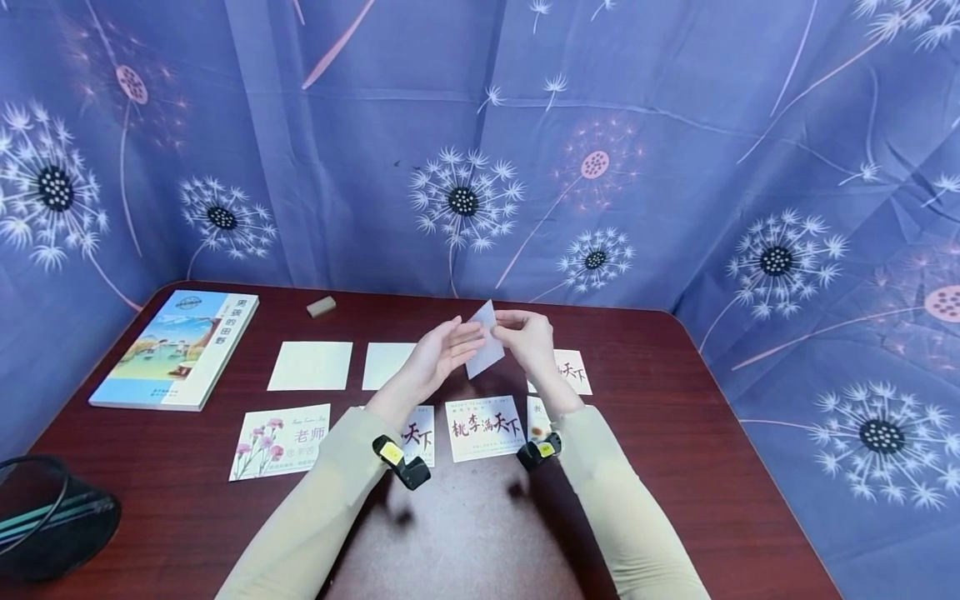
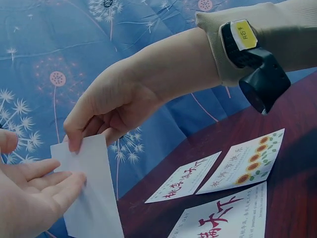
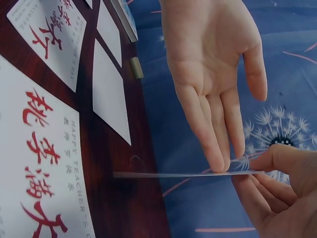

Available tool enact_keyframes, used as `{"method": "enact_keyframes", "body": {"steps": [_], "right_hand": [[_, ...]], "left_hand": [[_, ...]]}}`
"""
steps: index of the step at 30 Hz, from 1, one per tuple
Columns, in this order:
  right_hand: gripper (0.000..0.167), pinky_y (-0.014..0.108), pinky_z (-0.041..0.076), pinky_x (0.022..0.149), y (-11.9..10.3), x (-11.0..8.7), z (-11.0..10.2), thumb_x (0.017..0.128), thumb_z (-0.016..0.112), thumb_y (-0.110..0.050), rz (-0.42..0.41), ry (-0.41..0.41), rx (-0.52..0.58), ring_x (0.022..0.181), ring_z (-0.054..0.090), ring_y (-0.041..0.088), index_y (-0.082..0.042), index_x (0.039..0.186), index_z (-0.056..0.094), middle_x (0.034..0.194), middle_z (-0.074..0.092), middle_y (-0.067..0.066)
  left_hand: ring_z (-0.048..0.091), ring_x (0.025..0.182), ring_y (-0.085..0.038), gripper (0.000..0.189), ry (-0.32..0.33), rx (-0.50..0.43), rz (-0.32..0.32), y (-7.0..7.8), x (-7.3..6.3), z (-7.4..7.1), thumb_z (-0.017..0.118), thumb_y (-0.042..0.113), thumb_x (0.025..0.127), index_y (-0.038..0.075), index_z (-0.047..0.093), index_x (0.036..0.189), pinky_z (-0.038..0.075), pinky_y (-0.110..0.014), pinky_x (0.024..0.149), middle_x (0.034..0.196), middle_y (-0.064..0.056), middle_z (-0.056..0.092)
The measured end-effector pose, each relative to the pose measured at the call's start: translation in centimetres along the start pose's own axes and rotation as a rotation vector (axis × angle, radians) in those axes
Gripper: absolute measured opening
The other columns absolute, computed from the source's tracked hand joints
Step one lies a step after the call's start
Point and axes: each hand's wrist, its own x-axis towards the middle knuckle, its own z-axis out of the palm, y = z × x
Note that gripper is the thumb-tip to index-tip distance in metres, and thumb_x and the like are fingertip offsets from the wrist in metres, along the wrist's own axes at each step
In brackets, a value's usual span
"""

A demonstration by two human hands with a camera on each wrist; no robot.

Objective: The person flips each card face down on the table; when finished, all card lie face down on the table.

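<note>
Our right hand [image 1: 527, 343] pinched a white card [image 1: 486, 355] well right of the book [image 1: 174, 350], our left hand [image 1: 441, 355] touched it straight-fingered, and pushing too hard might have bent it.

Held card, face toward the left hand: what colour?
The card is white, clearest in left wrist view.
</note>
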Motion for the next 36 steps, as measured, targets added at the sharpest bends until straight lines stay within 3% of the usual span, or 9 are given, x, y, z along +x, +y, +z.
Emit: {"method": "enact_keyframes", "body": {"steps": [5,10,16,22,29,36], "right_hand": [[0.031,0.014,0.050,0.060,0.8,0.2,-0.5,0.078,0.065,0.000,0.060,0.028,0.010,0.070,0.061,0.003,0.003,0.108,0.073,0.100,0.074,0.021],[0.033,0.015,0.051,0.060,2.7,0.4,-0.6,0.082,0.063,0.001,0.196,0.021,0.119,0.067,0.059,0.003,0.005,0.114,0.069,0.101,0.072,0.018],[0.034,0.021,0.053,0.077,5.1,0.5,0.0,0.085,0.063,-0.002,0.291,0.009,0.189,0.079,0.061,0.007,0.006,0.118,0.066,0.111,0.069,0.017],[0.033,0.033,0.055,0.089,6.5,0.2,0.4,0.087,0.064,-0.006,0.301,0.017,0.113,0.091,0.064,0.016,0.003,0.119,0.067,0.118,0.067,0.021],[0.033,0.039,0.055,0.095,7.3,0.3,-0.2,0.090,0.063,-0.010,0.298,-0.045,-0.006,0.105,0.068,0.031,0.003,0.121,0.066,0.123,0.065,0.022],[0.035,0.037,0.055,0.095,7.2,0.2,-1.1,0.092,0.063,-0.011,0.302,-0.095,-0.066,0.103,0.070,0.030,0.003,0.124,0.064,0.125,0.064,0.023]], "left_hand": [[0.029,0.144,-0.040,0.058,-0.051,-0.020,-0.022,-0.3,0.1,-0.2,0.026,0.027,0.107,-0.013,0.025,0.148,0.025,-0.042,0.121,0.156,-0.028,0.026],[0.025,0.146,-0.041,0.060,-0.066,-0.009,-0.061,-0.6,0.2,-0.9,0.025,0.029,0.107,-0.013,0.022,0.149,0.021,-0.044,0.122,0.158,-0.029,0.022],[0.021,0.147,-0.042,0.060,-0.037,0.042,-0.104,-1.1,0.0,-2.1,0.024,0.029,0.108,-0.015,0.021,0.148,0.019,-0.046,0.123,0.157,-0.031,0.020],[0.021,0.147,-0.040,0.060,-0.031,0.115,-0.174,-2.1,0.0,-3.0,0.023,0.030,0.108,-0.013,0.021,0.149,0.018,-0.045,0.123,0.157,-0.031,0.020],[0.021,0.147,-0.041,0.060,0.000,0.120,-0.185,-2.9,0.1,-3.2,0.023,0.029,0.108,-0.015,0.021,0.148,0.017,-0.045,0.123,0.156,-0.033,0.020],[0.023,0.147,-0.041,0.060,0.034,0.115,-0.194,-3.4,0.2,-3.2,0.025,0.029,0.107,-0.016,0.024,0.147,0.017,-0.045,0.123,0.155,-0.033,0.023]]}}
